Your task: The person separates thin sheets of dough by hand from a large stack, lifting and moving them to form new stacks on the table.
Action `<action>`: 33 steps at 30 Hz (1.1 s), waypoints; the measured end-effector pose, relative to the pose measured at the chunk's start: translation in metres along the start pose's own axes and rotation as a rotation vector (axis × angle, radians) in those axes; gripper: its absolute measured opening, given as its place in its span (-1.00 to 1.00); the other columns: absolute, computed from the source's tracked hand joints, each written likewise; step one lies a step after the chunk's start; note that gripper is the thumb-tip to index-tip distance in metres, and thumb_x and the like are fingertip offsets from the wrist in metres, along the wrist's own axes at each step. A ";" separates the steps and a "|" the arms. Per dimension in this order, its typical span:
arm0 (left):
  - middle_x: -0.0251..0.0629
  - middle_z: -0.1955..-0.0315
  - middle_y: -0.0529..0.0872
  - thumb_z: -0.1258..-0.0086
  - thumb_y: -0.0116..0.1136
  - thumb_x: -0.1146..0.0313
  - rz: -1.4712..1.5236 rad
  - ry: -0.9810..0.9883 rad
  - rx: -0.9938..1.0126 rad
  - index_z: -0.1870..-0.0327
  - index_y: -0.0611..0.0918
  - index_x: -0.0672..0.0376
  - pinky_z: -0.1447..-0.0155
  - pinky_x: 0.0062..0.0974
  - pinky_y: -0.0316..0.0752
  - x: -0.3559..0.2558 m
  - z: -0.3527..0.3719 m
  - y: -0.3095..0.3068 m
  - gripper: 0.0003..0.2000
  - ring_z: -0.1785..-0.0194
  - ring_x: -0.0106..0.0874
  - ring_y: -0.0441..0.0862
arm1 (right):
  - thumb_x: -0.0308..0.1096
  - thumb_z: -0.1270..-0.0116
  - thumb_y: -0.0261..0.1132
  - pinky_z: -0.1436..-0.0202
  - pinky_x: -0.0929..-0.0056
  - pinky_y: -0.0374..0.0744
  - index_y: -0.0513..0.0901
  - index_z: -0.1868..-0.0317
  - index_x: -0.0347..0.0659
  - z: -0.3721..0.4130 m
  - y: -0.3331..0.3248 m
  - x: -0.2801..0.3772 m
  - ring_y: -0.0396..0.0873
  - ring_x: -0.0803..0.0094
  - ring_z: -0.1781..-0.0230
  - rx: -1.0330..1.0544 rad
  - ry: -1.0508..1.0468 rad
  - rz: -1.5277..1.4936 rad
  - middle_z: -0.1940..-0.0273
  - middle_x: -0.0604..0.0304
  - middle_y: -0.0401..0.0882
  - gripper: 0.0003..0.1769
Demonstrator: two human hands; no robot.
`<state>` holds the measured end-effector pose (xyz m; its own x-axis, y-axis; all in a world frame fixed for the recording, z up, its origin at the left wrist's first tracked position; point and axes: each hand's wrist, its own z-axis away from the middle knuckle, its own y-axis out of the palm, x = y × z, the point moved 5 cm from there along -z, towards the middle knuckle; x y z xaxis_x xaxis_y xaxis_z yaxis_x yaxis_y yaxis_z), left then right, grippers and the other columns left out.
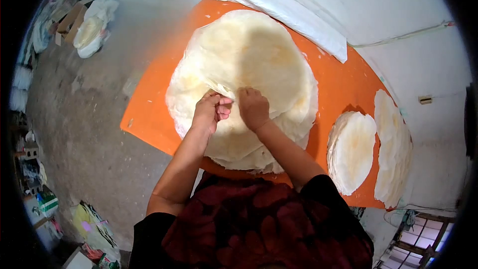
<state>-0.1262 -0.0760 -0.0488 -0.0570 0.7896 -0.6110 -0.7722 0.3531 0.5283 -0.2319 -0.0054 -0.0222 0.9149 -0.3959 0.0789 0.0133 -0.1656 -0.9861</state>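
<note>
A wide pile of thin, pale, round flatbreads (209,50) lies in front of me, its edges uneven and overlapping. Over the pile's near-middle part, my left hand (211,109) is closed with thumb and fingers pinching a raised, creased flatbread edge (221,89). Close beside it, my right hand (253,107) is closed, knuckles up, at the other end of that crease. Its fingertips are partly hidden and appear to grip the same thin sheet. A shadow falls across the pile's right half.
The pile rests on an orange table (154,104). Two smaller flatbread stacks, one nearer (352,152) and one along the wall (391,149), lie to the right. A folded white sheet (279,7) lines the back edge. Boxes and bags (74,22) stand on the floor at left.
</note>
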 end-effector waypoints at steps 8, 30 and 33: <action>-0.26 0.46 0.60 -0.33 -0.05 0.37 -0.088 0.005 -0.064 0.18 0.46 0.23 0.51 -0.62 0.38 0.044 0.091 -0.064 -0.85 0.59 -0.56 0.46 | -0.16 -0.13 0.19 0.22 0.16 0.46 0.57 0.24 -0.18 -0.084 -0.155 -0.077 0.51 0.01 0.29 -0.151 0.074 -0.003 0.40 -0.04 0.55 -0.71; -0.26 0.51 0.60 -0.26 0.03 0.49 0.138 0.203 -0.219 0.35 0.50 0.24 0.56 -0.57 0.42 0.025 0.100 -0.084 -0.97 0.60 -0.50 0.49 | -0.48 -0.01 0.12 0.42 0.24 0.48 0.46 0.43 -0.22 0.060 -0.064 0.078 0.52 0.14 0.46 0.111 -0.209 -0.262 0.49 0.06 0.49 -0.94; -0.22 0.40 0.60 -0.29 -0.07 0.51 0.154 0.170 -0.259 0.24 0.49 0.28 0.42 -0.50 0.54 0.022 0.099 -0.077 -0.90 0.42 -0.41 0.56 | -0.45 0.01 0.15 0.42 0.24 0.50 0.46 0.41 -0.25 0.071 -0.054 0.091 0.53 0.13 0.44 0.131 -0.230 -0.234 0.46 0.04 0.50 -0.89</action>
<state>-0.0054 -0.0363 -0.0442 -0.2731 0.7209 -0.6369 -0.8803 0.0798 0.4677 -0.1206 0.0317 0.0281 0.9477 -0.1449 0.2845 0.2712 -0.1049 -0.9568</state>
